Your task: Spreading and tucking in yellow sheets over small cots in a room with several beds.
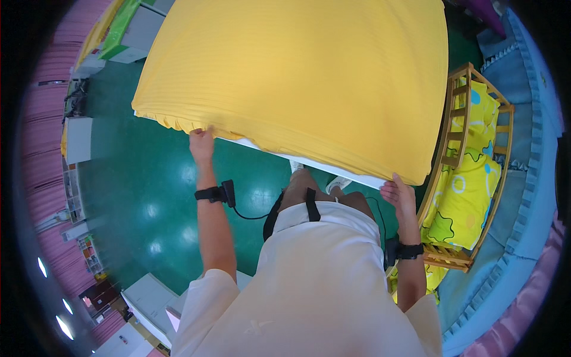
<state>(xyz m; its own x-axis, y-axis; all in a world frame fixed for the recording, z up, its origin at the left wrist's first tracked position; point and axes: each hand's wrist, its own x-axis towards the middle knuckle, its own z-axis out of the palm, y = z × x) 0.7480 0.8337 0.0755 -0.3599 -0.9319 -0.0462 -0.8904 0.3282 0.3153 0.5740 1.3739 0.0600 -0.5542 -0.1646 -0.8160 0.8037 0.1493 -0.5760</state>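
Note:
A yellow cloth cover (297,71) with a gathered edge, like a fitted sheet, lies over a wide flat piece in front of me. The white edge (309,162) of that piece shows under the cover along the near side. My left hand (203,146) is closed on the gathered hem at the near left, fingers pinched together. At the near right corner, my right hand (401,195) grips the cover's edge, thumb on top and fingers curled beside the white edge. What carries the flat piece is hidden.
Close on my right stands a wooden crib (455,128) with yellow patterned bedding (461,205). Blue padded furniture (505,196) lies beyond it. Shiny green floor (148,196) spreads to the left, with white cabinets (79,140) and pink curtains (44,154) farther off. A white cabinet (148,300) is at lower left.

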